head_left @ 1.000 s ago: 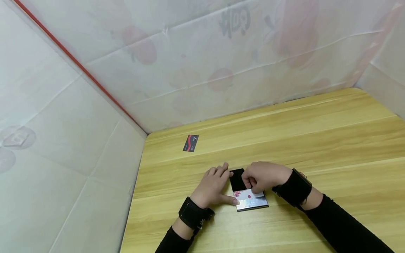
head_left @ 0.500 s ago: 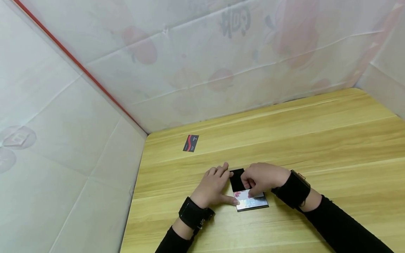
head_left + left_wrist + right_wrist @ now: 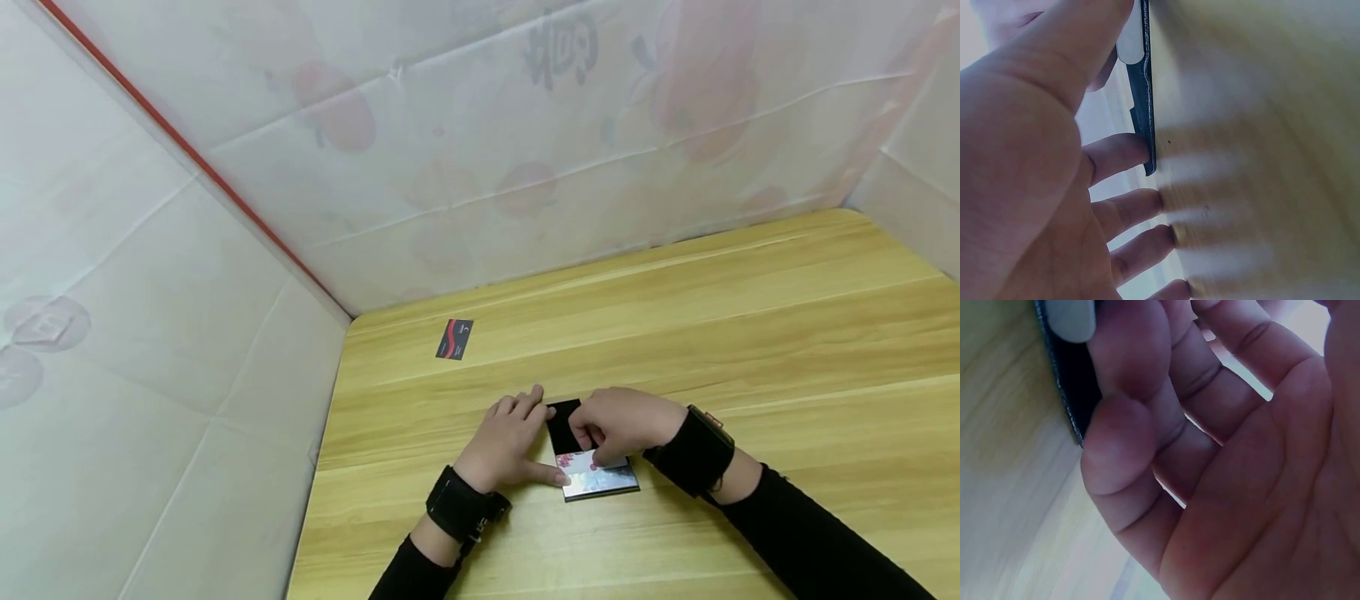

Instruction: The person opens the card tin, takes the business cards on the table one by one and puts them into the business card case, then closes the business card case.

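Observation:
An opened business card holder [image 3: 566,427], black with a silver front part [image 3: 603,482], lies flat on the table. A white card [image 3: 572,462] with pink flowers shows between its black and silver parts. My left hand [image 3: 498,450] rests beside the holder with fingers spread. Its thumb lies on the silver part's left edge, and its index fingertip touches the black edge [image 3: 1141,106]. My right hand [image 3: 622,421] is over the holder with curled fingers, pinching the white card near its right end, with the thumb over it. In the right wrist view, curled fingers [image 3: 1119,444] hide most of the holder.
A black card [image 3: 454,339] with a red wave lies farther back on the wooden table [image 3: 712,333]. White printed sheeting [image 3: 450,150] stands along the table's back and left sides.
My right thumb has slid slightly left and down over the white card, covering its pink dot more. My left hand and the holder stay in place.

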The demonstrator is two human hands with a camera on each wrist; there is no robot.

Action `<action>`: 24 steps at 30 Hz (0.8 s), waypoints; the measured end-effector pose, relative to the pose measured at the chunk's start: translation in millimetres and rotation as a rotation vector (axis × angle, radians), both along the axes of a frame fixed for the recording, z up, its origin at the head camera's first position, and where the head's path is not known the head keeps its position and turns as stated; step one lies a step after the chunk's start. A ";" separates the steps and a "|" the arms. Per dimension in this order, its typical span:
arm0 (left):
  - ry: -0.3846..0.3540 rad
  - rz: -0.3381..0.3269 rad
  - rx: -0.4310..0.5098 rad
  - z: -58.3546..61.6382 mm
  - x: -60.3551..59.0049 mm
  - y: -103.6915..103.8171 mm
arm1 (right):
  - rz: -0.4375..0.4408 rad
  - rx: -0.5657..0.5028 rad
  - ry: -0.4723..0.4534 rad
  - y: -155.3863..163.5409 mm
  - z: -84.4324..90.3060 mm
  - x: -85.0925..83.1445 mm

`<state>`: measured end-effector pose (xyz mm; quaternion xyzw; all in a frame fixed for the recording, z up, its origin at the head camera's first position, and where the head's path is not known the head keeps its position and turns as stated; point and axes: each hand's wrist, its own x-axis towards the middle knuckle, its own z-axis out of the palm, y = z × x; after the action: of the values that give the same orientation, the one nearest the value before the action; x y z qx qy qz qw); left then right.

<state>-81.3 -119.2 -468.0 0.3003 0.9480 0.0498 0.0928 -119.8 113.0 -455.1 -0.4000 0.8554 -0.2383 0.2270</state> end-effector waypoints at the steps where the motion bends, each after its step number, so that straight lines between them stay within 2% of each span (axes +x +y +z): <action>1: -0.001 -0.001 0.000 0.1 -0.1 0.3 | -0.002 0.002 -0.004 -0.1 0.1 0.1; 14: -0.004 -0.003 -0.002 0.4 -0.8 1.2 | 0.014 -0.010 -0.009 1.4 1.4 0.7; 18: -0.009 -0.007 0.002 -0.3 0.6 2.4 | 0.024 -0.046 -0.020 4.1 -0.4 1.7; 24: -0.019 -0.001 -0.008 0.9 -0.3 3.5 | 0.006 -0.082 0.068 6.8 -5.0 -6.4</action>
<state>-81.6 -115.8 -467.1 0.3001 0.9471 0.0489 0.1030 -126.2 119.8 -460.1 -0.4195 0.8509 -0.2586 0.1821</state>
